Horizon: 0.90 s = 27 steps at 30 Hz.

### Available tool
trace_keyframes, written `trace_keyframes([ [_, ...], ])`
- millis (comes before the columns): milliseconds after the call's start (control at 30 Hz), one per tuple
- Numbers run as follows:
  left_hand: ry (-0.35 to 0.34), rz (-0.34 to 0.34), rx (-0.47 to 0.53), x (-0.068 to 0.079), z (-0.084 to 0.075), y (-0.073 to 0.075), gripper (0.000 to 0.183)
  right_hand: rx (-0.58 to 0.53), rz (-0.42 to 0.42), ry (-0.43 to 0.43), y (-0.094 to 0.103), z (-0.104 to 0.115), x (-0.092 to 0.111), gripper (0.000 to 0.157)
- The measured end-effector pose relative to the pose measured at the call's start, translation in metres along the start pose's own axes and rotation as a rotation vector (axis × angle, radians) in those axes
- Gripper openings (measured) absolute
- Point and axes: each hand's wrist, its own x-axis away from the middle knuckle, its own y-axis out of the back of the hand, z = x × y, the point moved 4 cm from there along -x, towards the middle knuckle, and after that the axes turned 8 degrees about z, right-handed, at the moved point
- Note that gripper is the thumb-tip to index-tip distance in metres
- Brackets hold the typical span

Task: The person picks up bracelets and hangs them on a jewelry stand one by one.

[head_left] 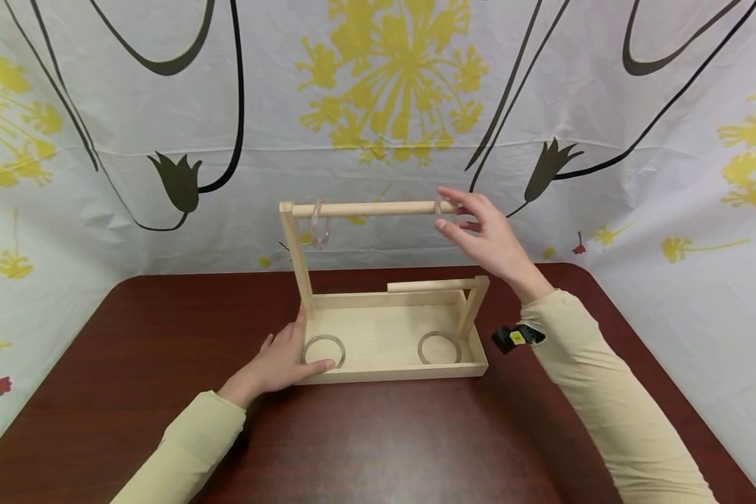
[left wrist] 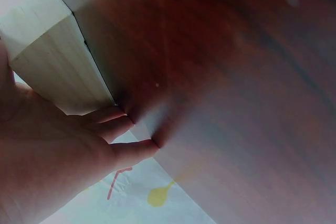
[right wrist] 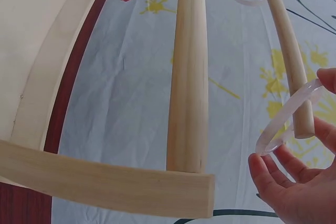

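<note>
A wooden bangle rack has a tray base, a tall left post with a long upper bar, and a short right post with a lower bar. My right hand pinches a pale translucent bangle between thumb and fingers; it encircles the upper bar near its free right end. Another bangle hangs on that bar near the left post. My left hand rests against the tray's left side, fingers extended along the outer wall, thumb over the front rim.
Two more bangles lie in the tray, one front left beside my left thumb and one front right. The rack stands on a dark red-brown table. A white flowered cloth hangs behind and at both sides.
</note>
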Motion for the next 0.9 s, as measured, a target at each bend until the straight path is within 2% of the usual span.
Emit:
trace_keyframes([
  [500, -0.005, -0.012, -0.001, 0.001, -0.001, 0.0, 0.115, -0.001, 0.03, 0.019, -0.006, 0.003, -0.012, 0.052],
  [900, -0.01, -0.013, 0.0, 0.001, -0.001, 0.0, 0.114, 0.095, 0.083, 0.02, -0.007, 0.005, -0.019, 0.053],
])
